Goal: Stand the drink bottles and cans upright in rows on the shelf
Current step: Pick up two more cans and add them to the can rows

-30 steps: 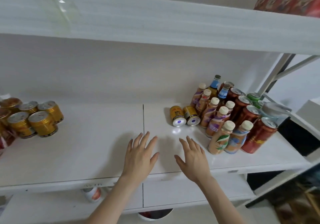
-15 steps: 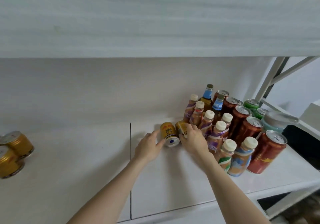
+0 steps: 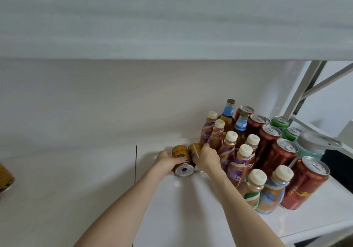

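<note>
Two gold cans lie on their sides on the white shelf (image 3: 191, 208), bottoms toward me. My left hand (image 3: 165, 161) is closed around the left gold can (image 3: 181, 161). My right hand (image 3: 207, 159) grips the right gold can (image 3: 194, 149), mostly hiding it. Just right of them stand rows of upright cream-capped bottles (image 3: 239, 162), two blue-labelled glass bottles (image 3: 228, 113), tall red cans (image 3: 280, 155) and green cans (image 3: 279, 122).
A teal container with a grey lid (image 3: 313, 143) stands at the far right by the shelf's metal frame (image 3: 305, 86). Another gold can (image 3: 5, 176) shows at the left edge. The upper shelf board (image 3: 172, 27) hangs low overhead.
Both hands reached forward from the shelf's front edge to the two lying gold cans and closed around them. The view moved nearer and to the right.
</note>
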A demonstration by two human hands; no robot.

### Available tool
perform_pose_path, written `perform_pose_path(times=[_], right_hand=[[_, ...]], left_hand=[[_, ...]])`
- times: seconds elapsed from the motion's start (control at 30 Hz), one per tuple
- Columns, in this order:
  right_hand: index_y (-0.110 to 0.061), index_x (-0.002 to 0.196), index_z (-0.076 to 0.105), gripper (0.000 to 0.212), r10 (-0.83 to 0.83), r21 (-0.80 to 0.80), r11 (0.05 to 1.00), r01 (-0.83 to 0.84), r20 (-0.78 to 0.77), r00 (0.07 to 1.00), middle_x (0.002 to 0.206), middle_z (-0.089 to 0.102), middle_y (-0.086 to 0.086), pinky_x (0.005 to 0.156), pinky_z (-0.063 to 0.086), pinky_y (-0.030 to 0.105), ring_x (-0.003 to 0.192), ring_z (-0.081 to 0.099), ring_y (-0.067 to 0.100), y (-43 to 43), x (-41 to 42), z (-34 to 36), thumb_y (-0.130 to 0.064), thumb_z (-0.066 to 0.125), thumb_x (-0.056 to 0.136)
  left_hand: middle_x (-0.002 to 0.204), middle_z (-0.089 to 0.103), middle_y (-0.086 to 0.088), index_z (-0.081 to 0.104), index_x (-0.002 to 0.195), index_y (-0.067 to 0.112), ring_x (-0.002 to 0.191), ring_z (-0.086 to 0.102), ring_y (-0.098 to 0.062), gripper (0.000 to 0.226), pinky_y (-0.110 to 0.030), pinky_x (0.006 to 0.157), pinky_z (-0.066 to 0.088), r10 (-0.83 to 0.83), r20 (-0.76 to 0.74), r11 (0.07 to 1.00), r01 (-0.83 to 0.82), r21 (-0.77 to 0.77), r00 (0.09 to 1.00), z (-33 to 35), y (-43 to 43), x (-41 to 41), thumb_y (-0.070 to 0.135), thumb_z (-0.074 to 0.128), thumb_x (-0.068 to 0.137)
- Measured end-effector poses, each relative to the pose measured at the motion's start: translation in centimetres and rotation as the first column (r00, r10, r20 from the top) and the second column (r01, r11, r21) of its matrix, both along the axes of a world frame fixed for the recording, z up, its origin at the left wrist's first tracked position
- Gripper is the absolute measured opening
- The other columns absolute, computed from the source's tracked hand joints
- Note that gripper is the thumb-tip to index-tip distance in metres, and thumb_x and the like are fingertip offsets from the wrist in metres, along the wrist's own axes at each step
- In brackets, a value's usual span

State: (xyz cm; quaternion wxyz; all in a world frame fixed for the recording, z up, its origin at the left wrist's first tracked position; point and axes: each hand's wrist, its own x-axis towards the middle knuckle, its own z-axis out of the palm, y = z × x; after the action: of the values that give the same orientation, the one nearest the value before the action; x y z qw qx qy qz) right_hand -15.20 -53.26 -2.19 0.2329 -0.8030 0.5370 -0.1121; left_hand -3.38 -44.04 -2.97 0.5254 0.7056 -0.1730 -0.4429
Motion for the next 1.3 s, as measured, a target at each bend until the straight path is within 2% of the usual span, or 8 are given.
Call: perform_pose_path(times=[0.13, 0.23, 0.33, 0.5, 0.67, 0.93, 1.1, 1.3], right_hand=[[-0.004, 0.121, 0.039, 0.056, -0.030, 0.052, 0.998, 0.026, 0.064, 0.997, 0.118, 0.059, 0.019, 0.090, 0.048, 0.044, 0.108, 0.055, 0.042, 0.6, -0.2, -0.6, -0.035, 0.064, 0.082], [-0.006, 0.127, 0.034, 0.065, -0.053, 0.030, 0.998, 0.049, 0.170, 0.984, 0.115, 0.061, 0.017, 0.090, 0.049, 0.046, 0.106, 0.056, 0.040, 1.7, -0.5, -1.3, -0.033, 0.067, 0.078], [-0.006, 0.136, 0.029, 0.073, -0.069, -0.015, 0.997, 0.079, 0.333, 0.940, 0.121, 0.059, 0.017, 0.094, 0.048, 0.046, 0.112, 0.053, 0.040, 3.6, -1.2, -2.2, -0.024, 0.069, 0.078], [-0.008, 0.145, 0.023, 0.081, -0.071, 0.015, 0.997, 0.078, 0.591, 0.804, 0.139, 0.042, 0.013, 0.109, 0.033, 0.041, 0.130, 0.038, 0.028, 7.2, -3.2, -3.6, -0.021, 0.070, 0.081], [-0.010, 0.146, 0.022, 0.091, -0.135, 0.080, 0.991, 0.108, 0.574, 0.808, 0.141, 0.030, 0.016, 0.111, 0.026, 0.034, 0.132, 0.033, 0.029, 9.0, -4.9, -4.8, -0.009, 0.076, 0.073], [-0.028, 0.119, 0.045, 0.071, -0.171, 0.176, 0.981, 0.083, 0.568, 0.805, 0.114, 0.063, -0.002, 0.091, 0.051, 0.039, 0.103, 0.061, 0.016, 8.4, -5.8, -4.5, -0.023, 0.082, 0.059], [-0.027, 0.107, 0.045, 0.065, -0.182, 0.178, 0.979, 0.097, 0.562, 0.807, 0.099, 0.068, -0.006, 0.080, 0.055, 0.037, 0.089, 0.066, 0.014, 9.4, -6.9, -4.1, -0.025, 0.085, 0.055], [-0.025, 0.105, 0.047, 0.064, -0.133, 0.166, 0.985, 0.041, 0.592, 0.795, 0.096, 0.065, -0.011, 0.070, 0.049, 0.017, 0.085, 0.063, 0.002, 12.3, -9.5, -3.5, -0.019, 0.087, 0.056]], left_hand=[[0.135, 0.049, -0.017, 0.028, 0.145, 0.009, 0.101, 0.064, -0.031, 0.098, -0.035, 0.062, 0.057, 0.012, -0.018, 1.000, -0.012, -0.015, 1.000, -0.2, 1.2, 0.6, 0.013, 0.086, 0.066], [0.131, 0.052, -0.017, 0.025, 0.146, 0.006, 0.104, 0.063, -0.030, 0.101, -0.036, 0.069, 0.056, -0.010, -0.002, 0.998, 0.010, -0.062, 1.000, -0.8, 2.1, 1.0, 0.008, 0.085, 0.066], [0.124, 0.055, -0.008, 0.036, 0.142, 0.008, 0.105, 0.062, -0.024, 0.104, -0.043, 0.082, 0.057, -0.062, 0.144, 0.994, 0.074, -0.080, 0.988, -1.1, 3.4, 1.0, 0.013, 0.091, 0.053], [0.120, 0.052, -0.003, 0.054, 0.121, 0.014, 0.098, 0.065, -0.023, 0.100, -0.047, 0.080, 0.058, -0.122, 0.346, 0.981, 0.166, -0.102, 0.930, -2.0, 5.2, 0.0, 0.034, 0.088, 0.029], [0.115, 0.051, -0.003, 0.050, 0.106, 0.029, 0.101, 0.061, -0.021, 0.081, -0.040, 0.083, 0.057, -0.113, 0.440, 0.981, 0.171, -0.096, 0.891, -3.0, 6.2, -1.3, 0.020, 0.090, 0.036], [0.105, 0.066, 0.005, 0.055, 0.111, 0.023, 0.095, 0.062, -0.004, 0.071, -0.010, 0.073, 0.048, -0.079, 0.445, 0.983, 0.144, -0.113, 0.892, -3.0, 7.3, -2.2, 0.018, 0.092, 0.051], [0.105, 0.067, 0.005, 0.056, 0.107, 0.025, 0.096, 0.063, -0.008, 0.069, -0.015, 0.074, 0.050, -0.062, 0.460, 0.987, 0.124, -0.106, 0.886, -3.0, 9.0, -3.6, 0.018, 0.092, 0.048], [0.107, 0.066, 0.003, 0.055, 0.109, 0.025, 0.094, 0.062, -0.003, 0.072, -0.009, 0.070, 0.047, -0.035, 0.459, 0.992, 0.086, -0.091, 0.888, -2.3, 12.4, -6.4, 0.017, 0.093, 0.048]])
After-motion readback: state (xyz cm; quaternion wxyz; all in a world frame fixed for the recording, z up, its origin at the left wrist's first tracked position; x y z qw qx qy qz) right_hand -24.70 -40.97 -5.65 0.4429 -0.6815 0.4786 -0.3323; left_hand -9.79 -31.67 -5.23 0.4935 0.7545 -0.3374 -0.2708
